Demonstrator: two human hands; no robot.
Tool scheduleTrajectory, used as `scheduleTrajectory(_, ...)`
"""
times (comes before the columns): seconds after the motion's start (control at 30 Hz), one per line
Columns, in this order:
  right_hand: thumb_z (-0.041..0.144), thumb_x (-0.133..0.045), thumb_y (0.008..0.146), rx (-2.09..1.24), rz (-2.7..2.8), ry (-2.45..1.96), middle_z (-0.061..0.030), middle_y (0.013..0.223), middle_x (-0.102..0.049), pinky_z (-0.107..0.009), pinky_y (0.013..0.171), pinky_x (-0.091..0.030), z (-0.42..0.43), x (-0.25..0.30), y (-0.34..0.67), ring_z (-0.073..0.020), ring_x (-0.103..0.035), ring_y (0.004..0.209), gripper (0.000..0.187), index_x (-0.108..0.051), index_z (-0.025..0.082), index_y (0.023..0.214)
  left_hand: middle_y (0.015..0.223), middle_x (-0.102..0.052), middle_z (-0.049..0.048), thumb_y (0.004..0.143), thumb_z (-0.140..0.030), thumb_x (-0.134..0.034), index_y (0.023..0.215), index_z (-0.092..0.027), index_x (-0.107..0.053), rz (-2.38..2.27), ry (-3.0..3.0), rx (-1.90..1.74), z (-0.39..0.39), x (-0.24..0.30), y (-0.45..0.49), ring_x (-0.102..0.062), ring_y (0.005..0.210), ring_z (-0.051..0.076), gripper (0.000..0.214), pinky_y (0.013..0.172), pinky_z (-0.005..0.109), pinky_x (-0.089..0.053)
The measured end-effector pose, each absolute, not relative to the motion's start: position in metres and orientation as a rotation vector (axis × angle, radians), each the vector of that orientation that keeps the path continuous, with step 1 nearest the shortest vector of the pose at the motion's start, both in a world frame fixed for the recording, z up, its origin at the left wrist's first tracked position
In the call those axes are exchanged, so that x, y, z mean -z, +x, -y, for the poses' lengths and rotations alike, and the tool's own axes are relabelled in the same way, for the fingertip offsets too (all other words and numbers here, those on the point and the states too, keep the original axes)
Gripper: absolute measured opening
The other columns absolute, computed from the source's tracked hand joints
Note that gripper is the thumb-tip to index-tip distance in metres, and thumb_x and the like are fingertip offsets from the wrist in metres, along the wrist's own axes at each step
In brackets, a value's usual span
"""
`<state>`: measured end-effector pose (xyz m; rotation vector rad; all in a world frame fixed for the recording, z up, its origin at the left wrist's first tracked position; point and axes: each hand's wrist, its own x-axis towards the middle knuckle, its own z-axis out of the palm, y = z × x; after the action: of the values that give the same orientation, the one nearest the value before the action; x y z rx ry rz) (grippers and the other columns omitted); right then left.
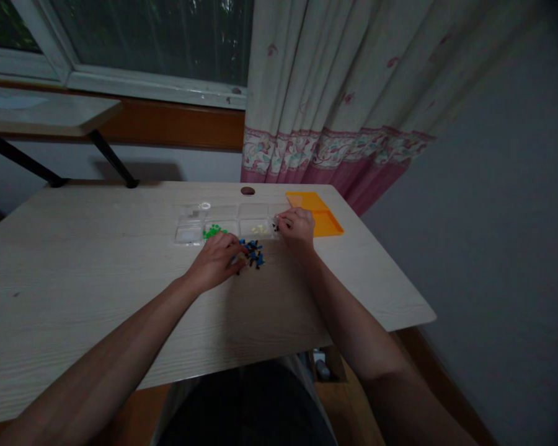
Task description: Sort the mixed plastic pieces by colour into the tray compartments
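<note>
A clear plastic compartment box (190, 230) lies on the pale wooden table (97, 272). One compartment holds green pieces (212, 231), another pale yellow pieces (259, 230). A small heap of blue and dark pieces (253, 253) lies on the table in front of the box. My left hand (215, 260) rests beside that heap, fingers curled at its left edge. My right hand (297, 227) is over the box's right end, fingers pinched on something small and dark that I cannot make out.
An orange lid or tray (323, 214) lies right of the box, near the table's right edge. A round cable hole (248, 191) is behind the box. A curtain (344, 93) hangs at the back right, a window and a shelf at the back left.
</note>
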<state>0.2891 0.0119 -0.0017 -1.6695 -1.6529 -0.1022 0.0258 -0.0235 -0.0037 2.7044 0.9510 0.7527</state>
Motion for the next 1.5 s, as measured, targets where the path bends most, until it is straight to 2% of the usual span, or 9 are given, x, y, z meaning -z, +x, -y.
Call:
scheduleTrajectory(0.17,0.036,-0.058,0.088,0.098,1.652,-1.676,-0.0088,0.101,-0.067,-0.042,0.090,-0.037,-0.011,0.000,0.288,-0.0263,-0.051,0.102,0.022,-0.077,0.023,0.089,0.105,-0.059,0.0086,0.091,-0.034,-0.057,0.107,-0.022,-0.067,-0.987,2.720,-0.763,0.023,0.006,0.028,-0.050,0.099,0.025,0.022,0.088,0.042,-0.040)
scheduleTrajectory(0.37,0.033,-0.057,0.088,0.121,1.666,-1.665,-0.0081,0.098,-0.068,-0.041,0.091,-0.038,-0.007,-0.003,0.284,-0.0251,-0.052,0.100,0.022,-0.077,0.023,0.088,0.103,-0.059,0.0083,0.085,-0.017,-0.055,0.102,-0.024,-0.068,-1.005,2.737,-0.758,0.023,0.005,0.028,-0.049,0.099,0.025,0.023,0.086,0.042,-0.040)
scheduleTrajectory(0.5,0.033,-0.057,0.089,0.132,1.657,-1.654,-0.0085,0.098,-0.068,-0.041,0.089,-0.038,-0.007,-0.004,0.284,-0.0258,-0.052,0.100,0.022,-0.076,0.022,0.088,0.104,-0.060,0.0083,0.084,-0.013,-0.052,0.103,-0.023,-0.068,-1.030,2.749,-0.790,0.022,0.004,0.025,-0.050,0.099,0.025,0.027,0.088,0.043,-0.040)
scheduleTrajectory(0.8,0.034,-0.058,0.089,0.099,1.658,-1.662,-0.0087,0.100,-0.068,-0.042,0.091,-0.038,-0.006,-0.006,0.282,-0.0263,-0.052,0.101,0.022,-0.077,0.023,0.089,0.102,-0.060,0.0084,0.089,-0.028,-0.057,0.102,-0.023,-0.067,-1.065,2.734,-0.788,0.023,0.003,0.025,-0.050,0.099,0.026,0.017,0.085,0.042,-0.039)
scheduleTrajectory(1.1,0.034,-0.057,0.089,0.110,1.665,-1.642,-0.0077,0.097,-0.069,-0.041,0.090,-0.038,-0.007,-0.003,0.283,-0.0256,-0.053,0.099,0.022,-0.077,0.023,0.089,0.096,-0.061,0.0076,0.090,-0.025,-0.057,0.090,-0.021,-0.065,-1.068,2.748,-0.811,0.020,0.005,0.025,-0.050,0.095,0.025,0.009,0.083,0.040,-0.039)
scheduleTrajectory(1.3,0.033,-0.059,0.090,0.119,1.752,-1.521,-0.0064,0.094,-0.069,-0.038,0.088,-0.039,-0.003,-0.004,0.273,-0.0229,-0.054,0.097,0.021,-0.076,0.022,0.087,0.086,-0.062,0.0058,0.092,-0.033,-0.059,0.085,-0.020,-0.063,-1.118,2.562,-1.074,0.018,0.000,0.026,-0.052,0.089,0.022,0.016,0.084,0.038,-0.041)
scheduleTrajectory(1.5,0.039,-0.060,0.092,0.052,2.088,-1.208,-0.0035,0.092,-0.069,-0.036,0.087,-0.036,0.017,-0.011,0.247,-0.0205,-0.054,0.097,0.021,-0.076,0.026,0.094,0.080,-0.059,0.0036,0.089,-0.030,-0.062,0.077,-0.020,-0.059,-1.179,2.356,-1.217,0.014,0.003,0.026,-0.053,0.084,0.020,0.016,0.080,0.036,-0.042)
